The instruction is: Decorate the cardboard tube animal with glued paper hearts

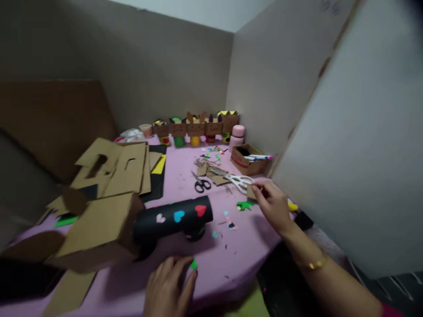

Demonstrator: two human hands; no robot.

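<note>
My left hand is nearest, low at the front edge of the bench, which is covered in pink. Its grip looks closed on a green scrap between thumb and fingertips, though blur makes this hard to confirm.

Just beyond that hand lies a black tube on its side, decorated with white, blue and red hearts. Its left end meets a brown cardboard box that is tipped at an angle. Small bits of coloured paper are scattered on the bench to the right of the tube.

My right hand reaches in from the right, with a gold bracelet on the wrist. Its grip is pinched together on a small cardboard piece. A green paper cutout lies flat just left of this hand, near but not touching it.

Just beyond the right hand's fingertips are white-handled scissors, resting on cardboard offcuts. Black-handled scissors lie to their left, apart from them.

Farther back on the right is a low cardboard tray holding markers, with a pink bottle behind it. A row of cardboard figures on coloured bases stands along the back wall.
</note>
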